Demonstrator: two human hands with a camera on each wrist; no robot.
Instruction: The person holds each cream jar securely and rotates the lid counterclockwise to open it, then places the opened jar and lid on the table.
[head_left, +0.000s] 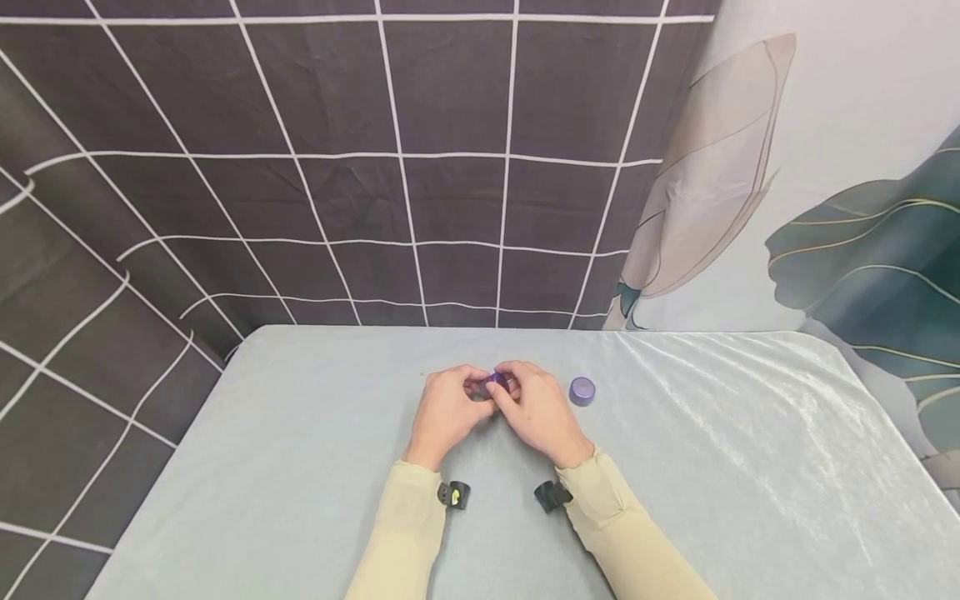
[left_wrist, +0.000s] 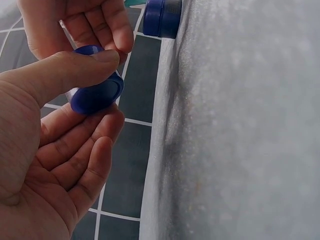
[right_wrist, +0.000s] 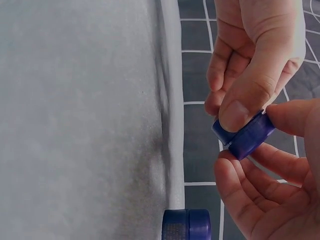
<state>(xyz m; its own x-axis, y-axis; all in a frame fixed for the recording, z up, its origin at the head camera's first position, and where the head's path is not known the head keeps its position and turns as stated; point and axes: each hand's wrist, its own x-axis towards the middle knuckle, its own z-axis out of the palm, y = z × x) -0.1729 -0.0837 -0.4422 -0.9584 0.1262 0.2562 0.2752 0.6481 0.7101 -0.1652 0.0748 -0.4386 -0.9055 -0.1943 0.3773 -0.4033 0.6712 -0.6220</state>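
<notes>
A small round purple jar with a seam around its side (head_left: 497, 381) is between both hands, tilted on its edge above the cloth. My left hand (head_left: 452, 408) pinches it, the thumb lying across it in the left wrist view, where its smooth round face (left_wrist: 100, 97) shows. My right hand (head_left: 542, 417) grips the other part with thumb and fingers; in the right wrist view both halves of the jar (right_wrist: 252, 136) meet at a narrow groove. A second purple jar (head_left: 582, 392) stands just right of my right hand, with a small printed patch on its side.
A pale grey velvety cloth (head_left: 300, 467) covers the table. Behind and to the left hangs a dark cloth with a white grid (head_left: 450, 200). At the right is a light curtain with leaf patterns (head_left: 720, 183). A black wrist strap (head_left: 553, 496) sits by the right sleeve.
</notes>
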